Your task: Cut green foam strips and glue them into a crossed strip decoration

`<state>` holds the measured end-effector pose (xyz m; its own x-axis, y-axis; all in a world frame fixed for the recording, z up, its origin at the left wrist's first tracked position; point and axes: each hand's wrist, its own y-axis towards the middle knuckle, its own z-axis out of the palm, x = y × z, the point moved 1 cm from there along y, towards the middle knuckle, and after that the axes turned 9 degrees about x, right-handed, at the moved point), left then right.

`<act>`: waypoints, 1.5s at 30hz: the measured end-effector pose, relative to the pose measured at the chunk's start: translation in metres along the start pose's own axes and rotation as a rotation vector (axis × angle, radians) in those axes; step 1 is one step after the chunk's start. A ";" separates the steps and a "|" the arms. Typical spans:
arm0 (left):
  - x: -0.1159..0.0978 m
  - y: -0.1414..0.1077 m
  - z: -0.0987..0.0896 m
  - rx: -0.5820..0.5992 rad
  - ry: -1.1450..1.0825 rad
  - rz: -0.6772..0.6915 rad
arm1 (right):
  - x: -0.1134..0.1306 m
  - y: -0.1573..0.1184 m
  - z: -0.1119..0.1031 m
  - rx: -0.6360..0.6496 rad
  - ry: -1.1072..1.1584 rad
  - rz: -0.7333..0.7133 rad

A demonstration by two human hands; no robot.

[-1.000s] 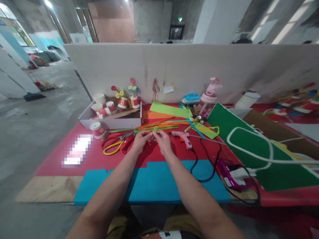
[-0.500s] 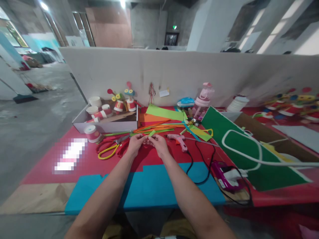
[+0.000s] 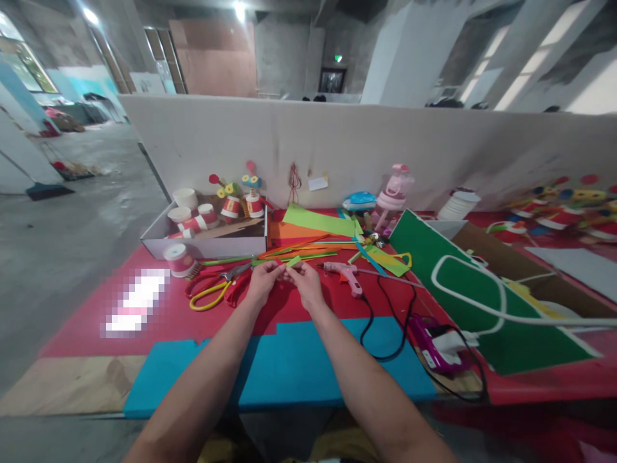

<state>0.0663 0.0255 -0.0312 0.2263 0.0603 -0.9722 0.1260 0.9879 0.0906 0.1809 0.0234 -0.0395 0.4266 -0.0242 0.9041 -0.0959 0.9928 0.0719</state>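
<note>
My left hand and my right hand meet fingertip to fingertip above the red table cover. Between them sits a small light-green strip, pinched by the right fingers. The left fingers are pinched too, with a bit of red at their tips too small to name. Right of my hands lies a pink glue gun. On the left are scissors with yellow handles and a red-handled tool. Behind my hands lie green and orange paper strips.
A box with paper cups and figures stands at the back left, a decorated cup before it. At right are a green board, a white cable and a purple power strip. Blue sheets line the front edge.
My hands have shifted only slightly, and the fingertips stay together. A little red now shows at the left fingertips. The green strip is tilted a bit differently.
</note>
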 end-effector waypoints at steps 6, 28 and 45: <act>0.003 0.002 -0.001 0.025 -0.034 0.010 | 0.004 -0.002 0.002 0.001 0.035 0.007; -0.007 0.000 -0.002 -0.052 0.041 0.023 | 0.016 0.005 -0.018 -0.193 -0.102 -0.114; -0.002 0.000 -0.005 0.004 -0.097 -0.035 | 0.008 -0.003 -0.003 0.133 0.090 0.100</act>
<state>0.0613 0.0265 -0.0299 0.3145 0.0118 -0.9492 0.1389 0.9886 0.0584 0.1866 0.0207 -0.0340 0.4871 0.0900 0.8687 -0.2570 0.9654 0.0441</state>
